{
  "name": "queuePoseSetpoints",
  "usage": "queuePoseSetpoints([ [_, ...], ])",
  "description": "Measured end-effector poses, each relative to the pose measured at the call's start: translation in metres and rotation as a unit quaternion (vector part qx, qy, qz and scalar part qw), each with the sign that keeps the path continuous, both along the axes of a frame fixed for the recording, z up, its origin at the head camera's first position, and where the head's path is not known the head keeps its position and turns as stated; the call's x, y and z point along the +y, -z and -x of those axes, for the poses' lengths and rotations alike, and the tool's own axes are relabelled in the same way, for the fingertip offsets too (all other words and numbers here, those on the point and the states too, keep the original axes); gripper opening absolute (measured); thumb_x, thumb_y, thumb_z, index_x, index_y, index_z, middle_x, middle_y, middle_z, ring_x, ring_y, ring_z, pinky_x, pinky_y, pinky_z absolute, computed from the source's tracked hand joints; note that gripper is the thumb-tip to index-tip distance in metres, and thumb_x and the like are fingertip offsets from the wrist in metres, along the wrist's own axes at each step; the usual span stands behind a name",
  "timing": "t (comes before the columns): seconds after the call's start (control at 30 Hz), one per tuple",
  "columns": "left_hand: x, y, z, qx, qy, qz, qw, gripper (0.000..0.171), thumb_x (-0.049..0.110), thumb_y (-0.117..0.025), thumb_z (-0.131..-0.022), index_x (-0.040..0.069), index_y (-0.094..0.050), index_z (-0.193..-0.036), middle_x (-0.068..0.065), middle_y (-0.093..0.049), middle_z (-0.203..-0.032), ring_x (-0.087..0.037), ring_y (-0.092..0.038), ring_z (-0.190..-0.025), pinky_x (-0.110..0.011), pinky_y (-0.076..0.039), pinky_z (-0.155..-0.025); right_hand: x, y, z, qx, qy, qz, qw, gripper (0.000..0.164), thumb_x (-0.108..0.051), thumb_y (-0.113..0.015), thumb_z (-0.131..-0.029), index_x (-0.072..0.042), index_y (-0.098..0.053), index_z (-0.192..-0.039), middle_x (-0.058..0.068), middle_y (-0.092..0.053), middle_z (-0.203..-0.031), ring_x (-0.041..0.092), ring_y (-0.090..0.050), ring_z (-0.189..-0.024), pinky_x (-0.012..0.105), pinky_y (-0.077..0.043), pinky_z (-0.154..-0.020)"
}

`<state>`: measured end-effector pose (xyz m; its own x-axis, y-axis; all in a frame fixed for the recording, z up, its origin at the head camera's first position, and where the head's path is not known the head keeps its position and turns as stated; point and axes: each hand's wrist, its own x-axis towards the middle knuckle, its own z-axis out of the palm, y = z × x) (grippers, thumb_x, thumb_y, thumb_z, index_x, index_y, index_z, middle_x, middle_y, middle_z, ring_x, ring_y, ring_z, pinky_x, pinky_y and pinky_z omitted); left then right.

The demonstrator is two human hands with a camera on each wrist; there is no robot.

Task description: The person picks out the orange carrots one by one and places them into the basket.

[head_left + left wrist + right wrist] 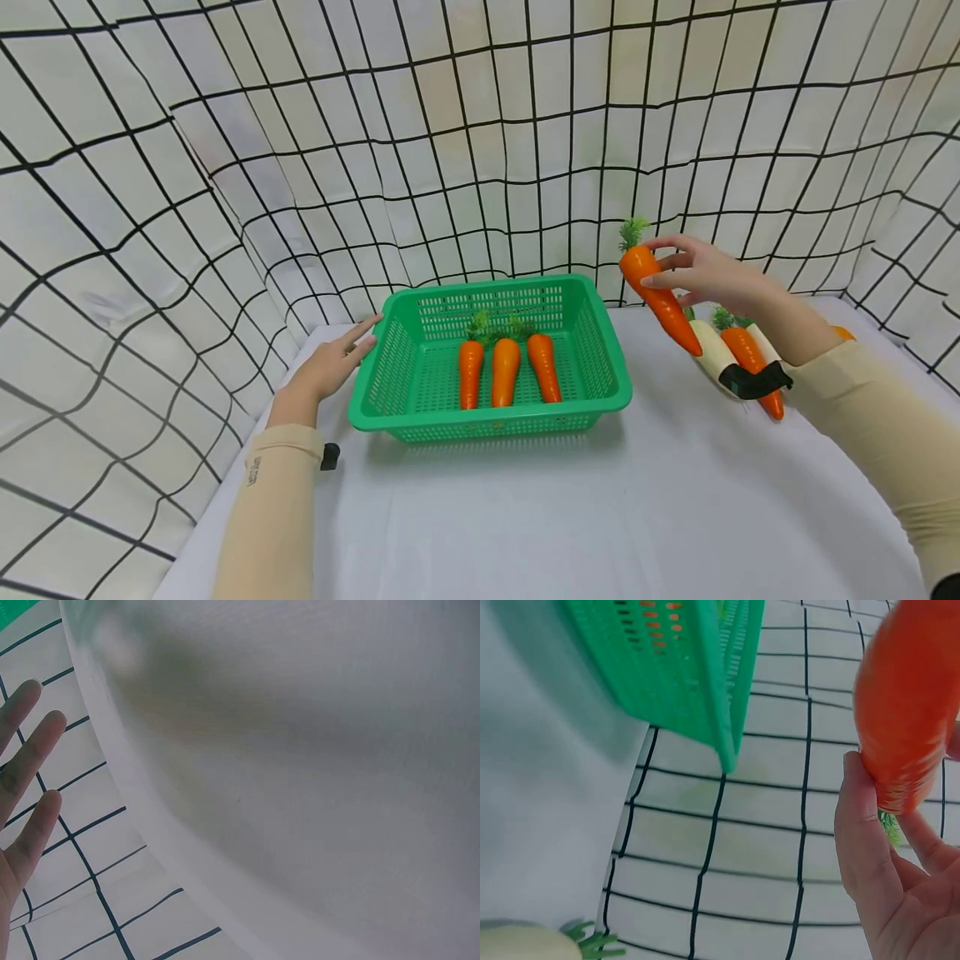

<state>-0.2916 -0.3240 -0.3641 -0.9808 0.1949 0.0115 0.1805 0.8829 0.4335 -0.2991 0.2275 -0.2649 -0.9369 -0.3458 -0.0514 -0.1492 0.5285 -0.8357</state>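
Pinches a carrot [671,318] with right hand [702,271], right of centre; spreads left hand [327,367] beside the basket [420,421], left of centre. Risks dropping it by pinching too lightly.

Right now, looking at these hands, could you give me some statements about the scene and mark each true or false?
1. The right hand holds a carrot. True.
2. The green basket contains five carrots. False: three carrots lie in it.
3. The left hand grips a cucumber. False: it holds nothing and is beside the basket.
4. A white radish lies outside the basket. True.
5. The held carrot's leafy top points down. False: it points up.
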Motion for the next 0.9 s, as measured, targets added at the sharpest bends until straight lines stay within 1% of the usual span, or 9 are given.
queuePoseSetpoints([
  [0.17, 0.0, 0.0, 0.0, -0.002, 0.0, -0.002, 1.0, 0.066, 0.061, -0.029, -0.108, 0.031, -0.019, -0.166, -0.032, -0.056, -0.139, -0.047, -0.06, -0.12, -0.072, -0.043, -0.095, -0.024, -0.006, 0.008, 0.007, -0.025, 0.01, 1.0, 0.063, -0.022, -0.064, -0.102, -0.01, -0.033, -0.156, 0.025, -0.049, -0.142, 0.034, -0.06, -0.112, 0.04, -0.058, -0.084],
  [0.33, 0.0, 0.0, 0.0, -0.003, -0.005, -0.002, 1.0, 0.067, 0.062, -0.028, -0.108, 0.031, -0.019, -0.166, -0.032, -0.056, -0.139, -0.047, -0.059, -0.121, -0.072, -0.043, -0.095, -0.047, -0.011, 0.018, 0.007, -0.043, 0.022, 0.999, 0.063, -0.018, -0.062, -0.103, -0.011, -0.028, -0.156, 0.026, -0.05, -0.14, 0.04, -0.058, -0.117, 0.048, -0.058, -0.088],
  [0.5, 0.0, 0.001, 0.001, -0.004, -0.004, 0.0, 1.0, 0.067, 0.063, -0.028, -0.107, 0.032, -0.018, -0.166, -0.032, -0.055, -0.14, -0.047, -0.059, -0.121, -0.072, -0.043, -0.095, -0.066, -0.012, 0.03, 0.011, -0.05, 0.038, 0.998, 0.07, -0.016, -0.059, -0.104, -0.018, -0.018, -0.16, 0.029, -0.044, -0.141, 0.046, -0.056, -0.12, 0.054, -0.057, -0.088],
  [0.57, 0.0, 0.002, 0.001, -0.003, -0.004, -0.001, 1.0, 0.067, 0.063, -0.028, -0.107, 0.032, -0.018, -0.166, -0.031, -0.056, -0.14, -0.047, -0.06, -0.121, -0.072, -0.043, -0.095, -0.073, -0.011, 0.035, 0.014, -0.05, 0.045, 0.998, 0.07, -0.015, -0.058, -0.105, -0.021, -0.017, -0.162, 0.029, -0.041, -0.141, 0.047, -0.056, -0.119, 0.055, -0.057, -0.088],
  [0.63, 0.0, 0.002, 0.002, -0.002, -0.003, -0.003, 1.0, 0.067, 0.063, -0.028, -0.107, 0.032, -0.019, -0.166, -0.031, -0.055, -0.14, -0.047, -0.06, -0.121, -0.072, -0.043, -0.095, -0.079, -0.01, 0.039, 0.013, -0.047, 0.053, 0.997, 0.068, -0.014, -0.057, -0.105, -0.021, -0.021, -0.162, 0.029, -0.039, -0.142, 0.047, -0.055, -0.12, 0.055, -0.056, -0.089],
  [0.77, 0.001, 0.003, 0.002, -0.003, -0.005, -0.003, 1.0, 0.067, 0.063, -0.028, -0.107, 0.031, -0.019, -0.166, -0.031, -0.056, -0.14, -0.047, -0.059, -0.121, -0.072, -0.043, -0.095, -0.091, -0.006, 0.046, 0.003, -0.036, 0.062, 0.997, 0.062, -0.014, -0.056, -0.106, -0.018, -0.027, -0.16, 0.028, -0.039, -0.141, 0.046, -0.055, -0.12, 0.055, -0.056, -0.09],
  [0.9, 0.0, 0.002, 0.001, -0.002, -0.005, -0.002, 1.0, 0.067, 0.063, -0.028, -0.107, 0.031, -0.019, -0.166, -0.031, -0.057, -0.139, -0.047, -0.059, -0.121, -0.072, -0.043, -0.095, -0.105, -0.002, 0.056, -0.013, -0.017, 0.072, 0.997, 0.062, -0.013, -0.059, -0.104, -0.014, -0.027, -0.158, 0.027, -0.042, -0.14, 0.044, -0.056, -0.117, 0.05, -0.058, -0.088],
])
